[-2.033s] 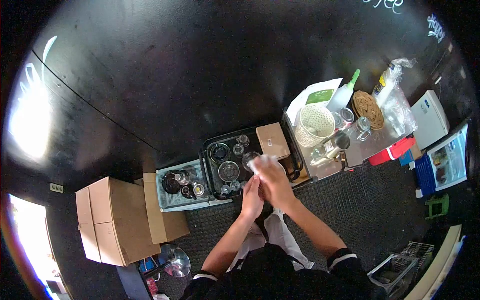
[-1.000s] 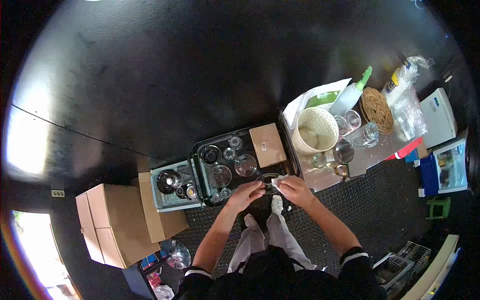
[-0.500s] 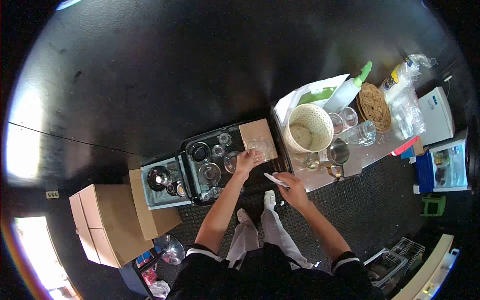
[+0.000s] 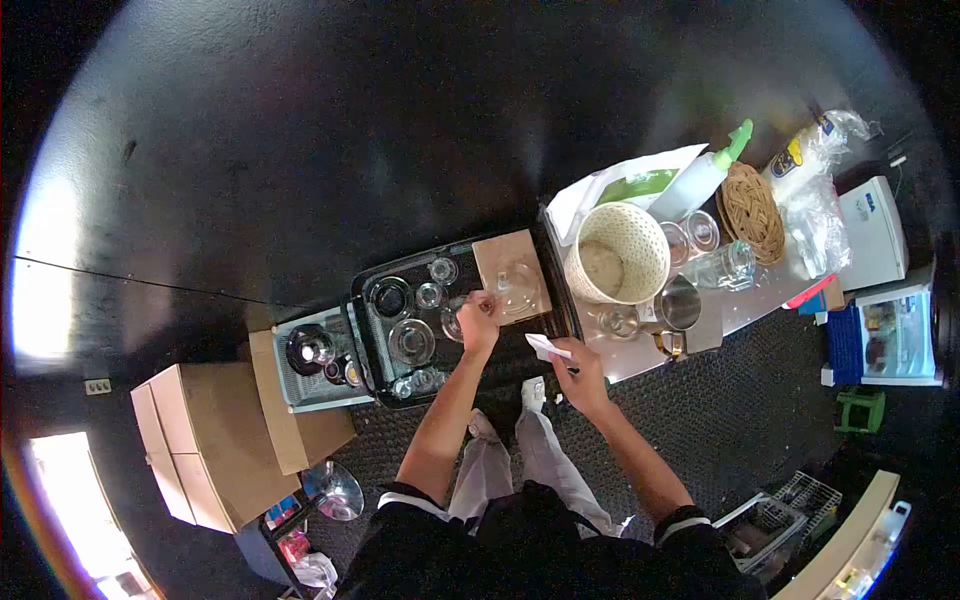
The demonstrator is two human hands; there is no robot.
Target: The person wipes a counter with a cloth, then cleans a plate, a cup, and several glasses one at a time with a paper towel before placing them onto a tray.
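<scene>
My left hand [image 4: 480, 317] is over the right side of the black tray, its fingers curled beside a clear glass piece [image 4: 517, 290] that rests on a brown cardboard sheet [image 4: 490, 256]. Whether the fingers hold anything is too small to tell. A folded white cloth or paper [image 4: 546, 347] is pinched in my right hand [image 4: 580, 375], in front of the tray and the metal table. Several glass jars and lids, one of them a round glass [image 4: 411, 342], stand in the black tray [image 4: 374, 369].
The metal table [image 4: 740, 318] at the right bears a cream perforated basket [image 4: 617, 253], a spray bottle [image 4: 690, 188], glasses, a metal cup [image 4: 679, 302] and woven coasters [image 4: 751, 213]. Left are a blue-grey crate [image 4: 322, 402] and a cardboard box [image 4: 215, 440].
My left hand has moved left and slightly down, away from the glass piece on the cardboard. My right hand has shifted slightly left with the white piece, and the view has shifted slightly.
</scene>
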